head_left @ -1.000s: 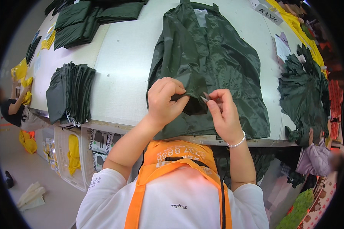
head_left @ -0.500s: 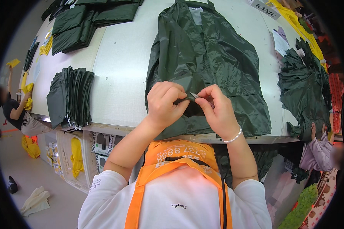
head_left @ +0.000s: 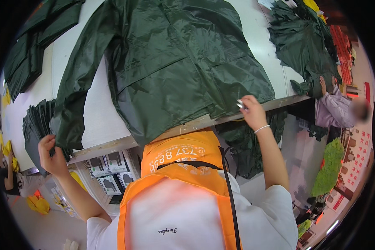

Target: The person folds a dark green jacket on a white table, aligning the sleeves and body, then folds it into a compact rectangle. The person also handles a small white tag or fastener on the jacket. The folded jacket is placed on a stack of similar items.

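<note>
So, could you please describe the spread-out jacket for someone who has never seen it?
Find the white table in front of the orange apron. The dark green jacket lies across its middle, one sleeve ending beside the left hand. Unlike the crumpled heap at right and folded stacks at left, it lies spread out.

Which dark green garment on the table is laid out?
The shiny dark green fabric jacket at centre, one sleeve extended leftward. At left are folded dark green bundles and a fanned dark green stack; at right, a crumpled dark green heap.
</note>
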Tool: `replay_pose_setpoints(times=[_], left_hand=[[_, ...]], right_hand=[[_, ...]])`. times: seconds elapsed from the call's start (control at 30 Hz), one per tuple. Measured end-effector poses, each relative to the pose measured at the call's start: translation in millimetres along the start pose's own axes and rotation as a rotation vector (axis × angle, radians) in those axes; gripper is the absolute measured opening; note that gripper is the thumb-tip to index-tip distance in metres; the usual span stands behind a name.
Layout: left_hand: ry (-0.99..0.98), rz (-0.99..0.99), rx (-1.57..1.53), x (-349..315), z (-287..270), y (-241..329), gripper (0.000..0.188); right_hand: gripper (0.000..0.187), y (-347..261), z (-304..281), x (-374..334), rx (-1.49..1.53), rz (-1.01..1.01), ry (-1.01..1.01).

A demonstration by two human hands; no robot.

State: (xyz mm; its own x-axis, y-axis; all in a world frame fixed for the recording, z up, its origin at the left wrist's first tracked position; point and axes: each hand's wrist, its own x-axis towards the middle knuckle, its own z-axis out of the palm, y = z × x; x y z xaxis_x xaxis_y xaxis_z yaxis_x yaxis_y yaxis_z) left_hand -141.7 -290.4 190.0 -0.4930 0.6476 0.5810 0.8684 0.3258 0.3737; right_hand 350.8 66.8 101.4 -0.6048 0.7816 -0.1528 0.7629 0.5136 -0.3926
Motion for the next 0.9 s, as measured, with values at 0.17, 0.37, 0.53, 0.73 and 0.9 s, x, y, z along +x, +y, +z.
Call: replay_pose_setpoints(times=[0.17, 0.37, 0.53, 0.73, 0.9], left_hand=[[-0.767, -0.226, 0.195, -49, 34, 21, 0.038], [-0.712, -0.225, 0.076, -35, 108, 143, 0.050], [-0.685, -0.008, -0.579, 11, 224, 291, 0.068], [-0.773, -0.342, -0.924, 58, 319, 398, 0.044], [-0.850, -0.760, -1.219, 65, 345, 439, 0.022]], right_hand=[[0.036, 12, 37, -10, -0.191, -0.143, -0.131], [0.014, 44, 25, 9, 0.365, -0.041, -0.065], [0.019, 61, -19, 42, 0.867, 0.098, -0.139], [0.017, 89, -75, 64, 1.226, 0.153, -0.198], [0.009, 111, -78, 85, 1.116, -0.040, 0.171]])
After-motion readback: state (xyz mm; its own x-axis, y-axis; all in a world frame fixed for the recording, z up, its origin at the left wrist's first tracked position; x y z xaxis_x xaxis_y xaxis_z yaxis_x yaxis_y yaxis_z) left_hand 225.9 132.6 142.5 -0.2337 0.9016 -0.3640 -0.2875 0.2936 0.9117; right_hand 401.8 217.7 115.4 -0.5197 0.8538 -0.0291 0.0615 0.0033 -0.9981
